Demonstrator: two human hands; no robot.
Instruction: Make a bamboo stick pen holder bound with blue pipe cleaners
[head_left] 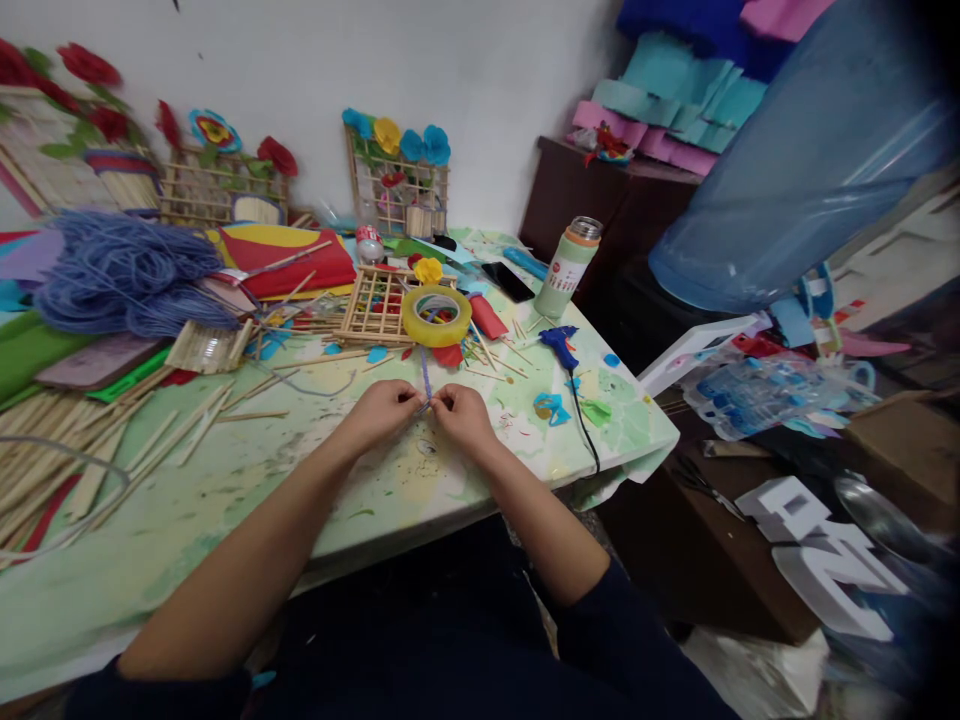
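My left hand (pixel 391 410) and my right hand (pixel 463 415) are close together above the near part of the table, fingertips pinched. Between them they grip the lower end of a narrow purple cord (pixel 426 372). The cord runs away from my fingers toward a roll of yellow tape (pixel 437 316), where its far end is hidden. It looks plaited, but the detail is too small to be sure. The tape leans against a small lattice of sticks (pixel 375 305) with a yellow paper flower (pixel 428 271) on it.
On the left lie a heap of purple cord (pixel 127 270) and many thin wooden sticks (pixel 82 450). A blue glue gun (pixel 562 345) with a black cable, a green bottle (pixel 568 270) and a phone (pixel 507 281) are on the right. Flower-decorated lattices (pixel 401 170) stand against the wall.
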